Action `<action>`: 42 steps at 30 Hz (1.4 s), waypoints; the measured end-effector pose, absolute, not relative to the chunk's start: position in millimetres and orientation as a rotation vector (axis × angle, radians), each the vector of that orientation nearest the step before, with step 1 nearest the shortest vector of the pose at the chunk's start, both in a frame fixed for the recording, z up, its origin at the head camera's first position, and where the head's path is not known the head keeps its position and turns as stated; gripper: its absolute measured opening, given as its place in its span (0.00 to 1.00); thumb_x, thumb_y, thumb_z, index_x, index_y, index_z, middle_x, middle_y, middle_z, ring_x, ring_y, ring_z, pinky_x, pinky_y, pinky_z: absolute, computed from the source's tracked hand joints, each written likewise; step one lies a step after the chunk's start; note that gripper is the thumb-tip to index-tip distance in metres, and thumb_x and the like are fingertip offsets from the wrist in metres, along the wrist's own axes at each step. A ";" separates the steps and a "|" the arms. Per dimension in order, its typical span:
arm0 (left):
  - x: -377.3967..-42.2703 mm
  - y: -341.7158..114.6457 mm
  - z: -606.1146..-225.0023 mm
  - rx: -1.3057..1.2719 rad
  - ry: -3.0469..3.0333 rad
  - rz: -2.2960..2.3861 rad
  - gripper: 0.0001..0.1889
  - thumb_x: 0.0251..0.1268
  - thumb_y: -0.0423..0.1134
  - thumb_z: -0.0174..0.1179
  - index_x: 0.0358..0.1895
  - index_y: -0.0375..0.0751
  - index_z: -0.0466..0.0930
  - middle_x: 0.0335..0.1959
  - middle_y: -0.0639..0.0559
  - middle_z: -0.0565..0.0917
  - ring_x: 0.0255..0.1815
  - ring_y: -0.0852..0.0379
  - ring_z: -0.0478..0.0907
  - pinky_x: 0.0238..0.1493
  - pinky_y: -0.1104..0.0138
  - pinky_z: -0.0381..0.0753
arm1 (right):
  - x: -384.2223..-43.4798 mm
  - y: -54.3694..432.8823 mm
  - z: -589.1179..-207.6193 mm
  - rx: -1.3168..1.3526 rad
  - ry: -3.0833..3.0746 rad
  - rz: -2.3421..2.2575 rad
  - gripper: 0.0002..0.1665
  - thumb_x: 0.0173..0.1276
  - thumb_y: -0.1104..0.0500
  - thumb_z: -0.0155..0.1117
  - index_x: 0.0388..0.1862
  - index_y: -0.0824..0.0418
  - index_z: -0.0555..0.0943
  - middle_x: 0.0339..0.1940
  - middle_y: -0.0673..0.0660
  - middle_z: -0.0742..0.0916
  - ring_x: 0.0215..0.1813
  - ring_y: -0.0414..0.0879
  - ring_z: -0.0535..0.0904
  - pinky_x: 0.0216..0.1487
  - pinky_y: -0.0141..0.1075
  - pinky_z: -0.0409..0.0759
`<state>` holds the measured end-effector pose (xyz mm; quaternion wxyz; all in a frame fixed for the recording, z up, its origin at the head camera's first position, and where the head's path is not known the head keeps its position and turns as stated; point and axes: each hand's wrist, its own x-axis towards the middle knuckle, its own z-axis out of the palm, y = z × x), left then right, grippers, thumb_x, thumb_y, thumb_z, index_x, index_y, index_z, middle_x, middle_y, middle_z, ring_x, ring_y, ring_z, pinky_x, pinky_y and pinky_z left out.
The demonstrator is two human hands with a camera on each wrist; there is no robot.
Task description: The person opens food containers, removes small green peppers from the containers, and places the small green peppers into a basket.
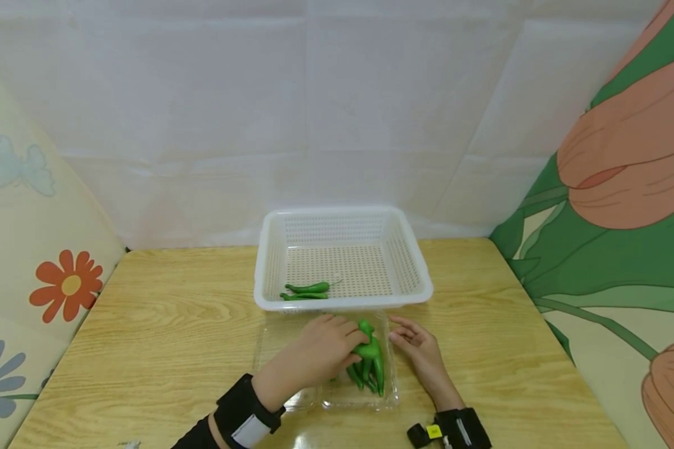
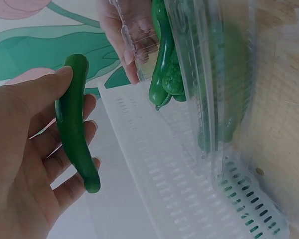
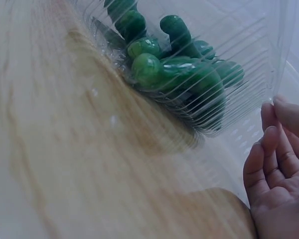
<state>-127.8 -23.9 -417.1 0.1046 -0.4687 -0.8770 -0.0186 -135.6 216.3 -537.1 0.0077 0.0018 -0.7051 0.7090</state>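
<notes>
My left hand (image 1: 327,343) is over a clear plastic box (image 1: 392,386). Its thumb and fingers grip a smooth, curved green pepper (image 2: 72,119), seen whole in the left wrist view. Several more green peppers (image 1: 377,373) lie piled in the right part of the box; the right wrist view shows these peppers (image 3: 189,74) through the ribbed clear wall. At the box's right side, my right hand (image 1: 424,355) pinches the rim between thumb and forefinger, its other fingers loosely curled.
A white perforated basket (image 1: 342,304) stands right behind the box, against the white backdrop. Two green peppers (image 1: 310,287) lie in its front left corner. Everything rests on a wooden table (image 1: 174,324), with flower-printed panels (image 1: 623,262) at both sides.
</notes>
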 end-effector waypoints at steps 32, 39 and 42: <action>-159.4 -52.7 -401.2 -1.211 -2.603 -0.263 0.15 0.63 0.45 0.68 0.51 0.48 0.83 0.43 0.57 0.83 0.45 0.58 0.80 0.48 0.65 0.81 | -134.8 216.2 -536.9 0.026 -2.210 2.200 0.24 0.69 0.67 0.64 0.62 0.74 0.75 0.35 0.50 0.86 0.40 0.38 0.82 0.44 0.27 0.79; -164.9 -57.5 -401.4 -1.173 -2.648 -0.341 0.14 0.65 0.44 0.66 0.52 0.46 0.83 0.45 0.54 0.83 0.45 0.56 0.81 0.47 0.62 0.81 | -134.5 216.3 -537.0 0.024 -2.204 2.210 0.24 0.69 0.67 0.64 0.62 0.75 0.74 0.35 0.50 0.86 0.39 0.38 0.82 0.44 0.27 0.80; -167.1 -59.4 -401.8 -1.157 -2.665 -0.378 0.14 0.67 0.43 0.65 0.53 0.46 0.83 0.45 0.53 0.83 0.45 0.55 0.81 0.47 0.61 0.81 | -134.2 216.4 -537.1 0.024 -2.199 2.217 0.24 0.69 0.67 0.64 0.62 0.75 0.74 0.35 0.50 0.86 0.39 0.38 0.82 0.43 0.27 0.80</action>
